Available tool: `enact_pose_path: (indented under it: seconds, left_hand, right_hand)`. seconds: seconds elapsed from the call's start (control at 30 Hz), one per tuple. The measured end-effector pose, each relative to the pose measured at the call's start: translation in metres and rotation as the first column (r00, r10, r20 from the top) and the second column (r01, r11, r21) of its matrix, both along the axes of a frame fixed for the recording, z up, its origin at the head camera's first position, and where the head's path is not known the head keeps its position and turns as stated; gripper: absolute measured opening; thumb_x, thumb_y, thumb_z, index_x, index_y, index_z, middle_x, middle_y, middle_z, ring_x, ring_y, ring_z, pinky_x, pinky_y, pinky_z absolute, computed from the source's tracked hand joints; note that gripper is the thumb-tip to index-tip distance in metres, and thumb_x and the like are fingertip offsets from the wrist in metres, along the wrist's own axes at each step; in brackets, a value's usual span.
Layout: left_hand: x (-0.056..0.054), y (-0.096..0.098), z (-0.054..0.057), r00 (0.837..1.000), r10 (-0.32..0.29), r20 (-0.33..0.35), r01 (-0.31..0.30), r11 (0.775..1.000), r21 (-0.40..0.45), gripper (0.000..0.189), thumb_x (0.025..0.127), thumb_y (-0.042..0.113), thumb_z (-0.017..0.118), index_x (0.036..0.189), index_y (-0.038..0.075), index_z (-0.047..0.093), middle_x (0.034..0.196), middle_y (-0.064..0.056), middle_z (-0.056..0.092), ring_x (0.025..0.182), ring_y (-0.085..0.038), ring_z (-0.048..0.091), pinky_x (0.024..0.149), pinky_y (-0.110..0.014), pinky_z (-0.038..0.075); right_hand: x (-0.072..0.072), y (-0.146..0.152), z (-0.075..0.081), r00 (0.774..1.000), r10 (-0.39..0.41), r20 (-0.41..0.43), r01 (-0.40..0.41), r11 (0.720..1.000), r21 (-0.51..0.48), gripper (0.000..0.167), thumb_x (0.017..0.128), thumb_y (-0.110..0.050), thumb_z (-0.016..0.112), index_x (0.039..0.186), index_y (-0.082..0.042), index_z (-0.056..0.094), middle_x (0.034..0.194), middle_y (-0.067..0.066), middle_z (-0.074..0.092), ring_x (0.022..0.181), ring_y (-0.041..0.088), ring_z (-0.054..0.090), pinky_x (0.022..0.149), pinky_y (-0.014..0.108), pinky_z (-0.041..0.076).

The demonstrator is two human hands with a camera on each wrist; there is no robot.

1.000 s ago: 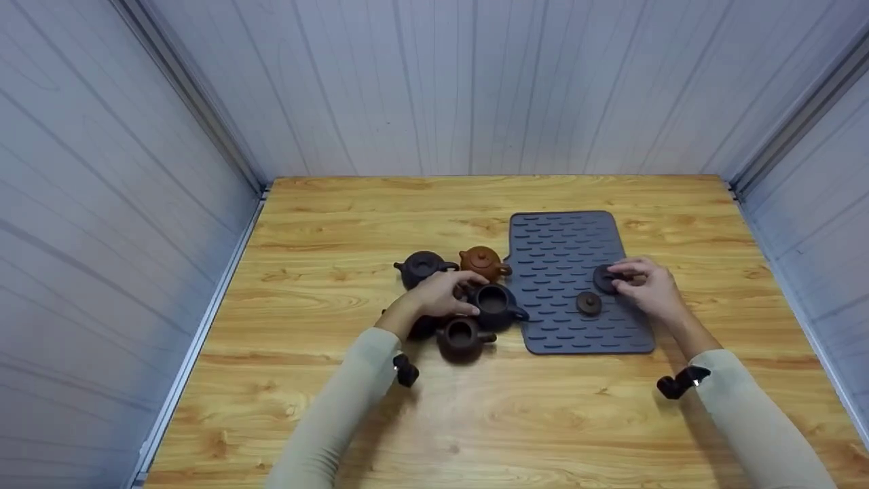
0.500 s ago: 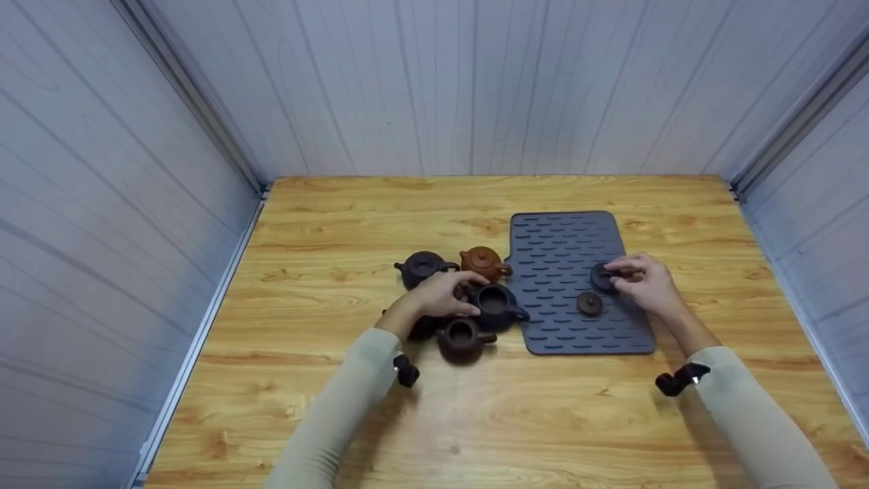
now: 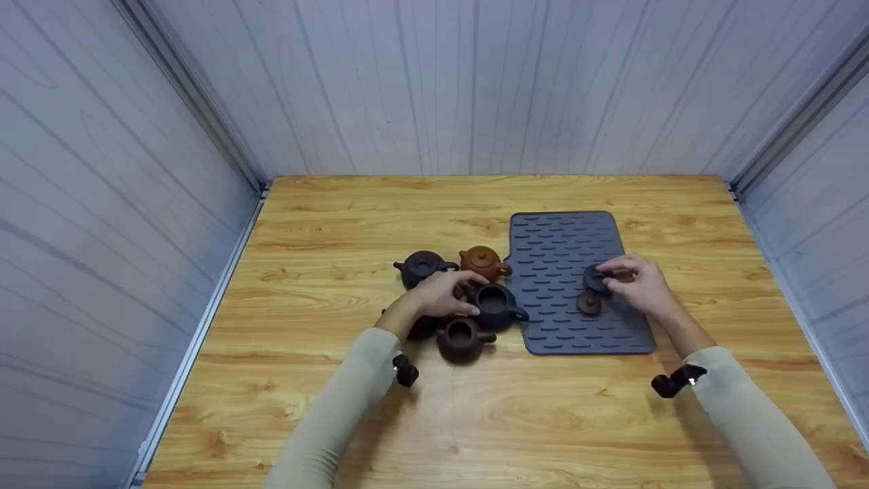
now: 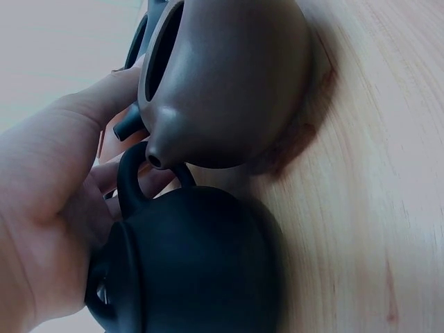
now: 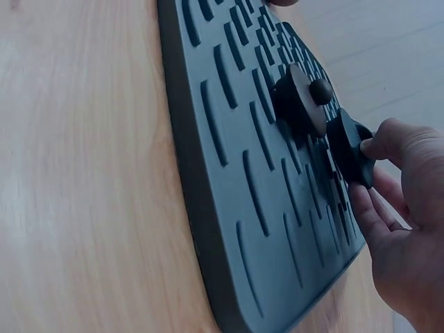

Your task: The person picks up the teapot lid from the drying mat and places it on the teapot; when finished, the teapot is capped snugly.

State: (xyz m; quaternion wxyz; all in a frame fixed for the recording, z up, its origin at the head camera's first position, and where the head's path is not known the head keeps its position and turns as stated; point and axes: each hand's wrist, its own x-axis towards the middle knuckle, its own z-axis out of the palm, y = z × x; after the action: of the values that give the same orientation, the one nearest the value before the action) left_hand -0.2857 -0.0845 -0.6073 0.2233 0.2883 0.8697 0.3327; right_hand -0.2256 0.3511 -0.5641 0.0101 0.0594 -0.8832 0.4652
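My right hand (image 3: 641,288) pinches a round black teapot lid (image 3: 593,278) between thumb and fingers, low over the grey ribbed mat (image 3: 557,234). Right beside it lies a smaller brown lid (image 3: 589,303) with a ball knob, seen closer in the right wrist view. My left hand (image 3: 442,295) holds a lidless black teapot (image 3: 506,316) from its spout side, thumb and forefinger at its body. In the left wrist view a lidless brown teapot (image 4: 236,83) stands in front of that pot, and a lidded black teapot (image 4: 208,263) sits below my palm.
Behind my left hand stand an orange-brown lidded teapot (image 3: 483,263) and another black lidded teapot (image 3: 419,269). The pots crowd together at the mat's left edge on a wooden table (image 3: 502,421). Pale panelled walls (image 3: 441,88) enclose the back and sides.
My right hand has slid the black lid a little left across the mat, closer behind the brown lid. My left hand and the teapots have stayed in place.
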Motion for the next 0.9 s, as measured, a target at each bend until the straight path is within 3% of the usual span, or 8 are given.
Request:
enact_pose_path:
  seconds: [0.3,0.6,0.9]
  left_hand:
    - [0.001,-0.001,0.002,1.000,-0.007,-0.007,0.007,1.000,-0.005,0.064,0.096,0.050,0.090,0.155,0.041,0.065,0.141,0.000,0.078,0.130,-0.021,0.072,0.112,-0.047,0.058]
    - [0.010,0.000,0.014,1.000,0.012,-0.002,-0.012,1.000,-0.013,0.063,0.098,0.045,0.089,0.155,0.037,0.065,0.143,-0.002,0.077,0.133,-0.023,0.072,0.116,-0.047,0.057]
    - [0.005,0.000,0.007,1.000,-0.006,-0.009,0.006,1.000,-0.001,0.064,0.097,0.045,0.090,0.155,0.036,0.065,0.142,-0.003,0.078,0.132,-0.024,0.072,0.115,-0.048,0.057]
  right_hand:
    - [-0.001,-0.011,0.003,1.000,0.021,-0.022,-0.022,0.999,-0.024,0.026,0.098,0.005,0.079,0.125,0.008,0.081,0.132,0.027,0.071,0.105,-0.010,0.059,0.091,0.006,0.053]
    - [0.002,-0.026,0.011,0.998,0.067,0.006,-0.067,0.998,-0.014,0.027,0.100,0.004,0.078,0.126,0.004,0.082,0.134,0.026,0.070,0.110,0.001,0.061,0.095,0.007,0.052]
    - [0.001,-0.040,0.013,0.993,0.109,0.045,-0.108,0.994,-0.018,0.027,0.101,0.000,0.078,0.127,0.004,0.082,0.135,0.025,0.069,0.113,0.004,0.059,0.096,0.009,0.052]
